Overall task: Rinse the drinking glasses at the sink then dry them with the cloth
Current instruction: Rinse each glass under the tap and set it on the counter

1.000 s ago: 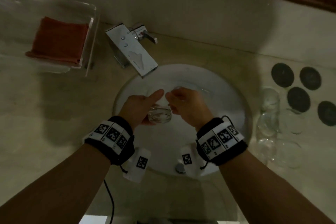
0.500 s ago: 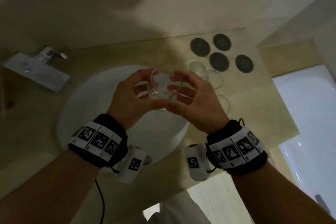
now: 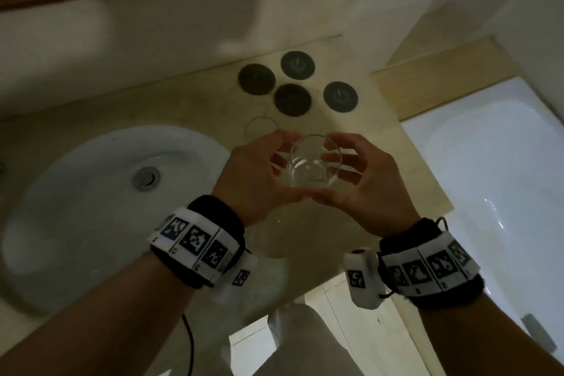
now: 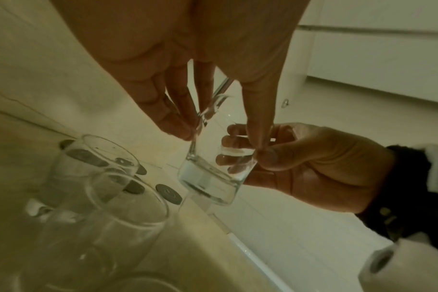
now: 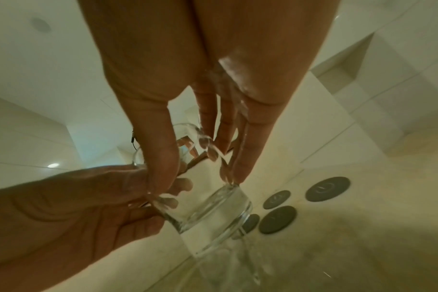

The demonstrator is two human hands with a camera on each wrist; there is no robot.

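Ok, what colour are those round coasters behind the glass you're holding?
Dark grey, nearly black; the coasters show best in the head view.

Clear drinking glass (image 3: 314,162), wet, held upright above the counter's front edge, right of the sink (image 3: 100,192). More glasses (image 4: 100,177) standing on the counter near its right end.

A: Colours shown?
B: Clear glass (image 3: 314,163); white sink (image 3: 91,180); beige bench (image 3: 195,104); four dark grey coasters (image 3: 292,99).
A: Patterns?
B: Black wristbands (image 3: 201,241) bearing white panels with black square codes.
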